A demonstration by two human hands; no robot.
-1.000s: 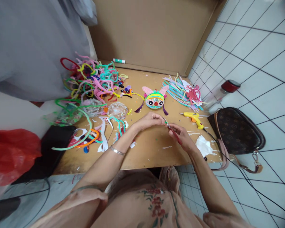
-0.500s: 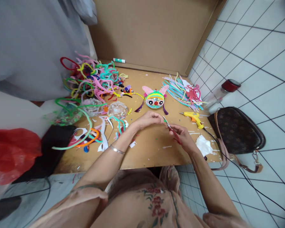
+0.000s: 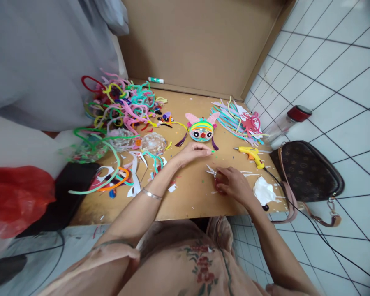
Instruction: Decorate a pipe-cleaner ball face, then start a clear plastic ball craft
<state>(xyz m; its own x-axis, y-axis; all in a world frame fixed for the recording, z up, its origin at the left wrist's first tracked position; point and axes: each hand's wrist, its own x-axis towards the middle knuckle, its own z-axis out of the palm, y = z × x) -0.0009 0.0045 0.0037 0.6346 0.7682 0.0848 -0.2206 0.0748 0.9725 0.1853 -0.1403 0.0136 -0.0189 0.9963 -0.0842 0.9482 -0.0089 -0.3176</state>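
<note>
My left hand (image 3: 193, 152) pinches a tiny green piece (image 3: 213, 151) at its fingertips, just in front of a round striped craft face with pink ears (image 3: 201, 128). My right hand (image 3: 230, 182) rests low on the brown board (image 3: 191, 197), closed around red-handled scissors (image 3: 211, 171). Their open blades stick out to the left of the fingers. A yellow glue gun (image 3: 251, 154) lies to the right of both hands.
A heap of coloured pipe cleaners (image 3: 123, 105) fills the back left; cut strips (image 3: 237, 119) lie back right. A brown handbag (image 3: 308, 172), a red-capped bottle (image 3: 288, 121), white tissue (image 3: 263, 191) and a black cord (image 3: 320, 238) sit right. Cardboard wall (image 3: 197, 41) behind.
My right hand has dropped from beside the left hand down onto the board with the scissors. The left hand moved slightly toward the craft face, still pinching the green piece.
</note>
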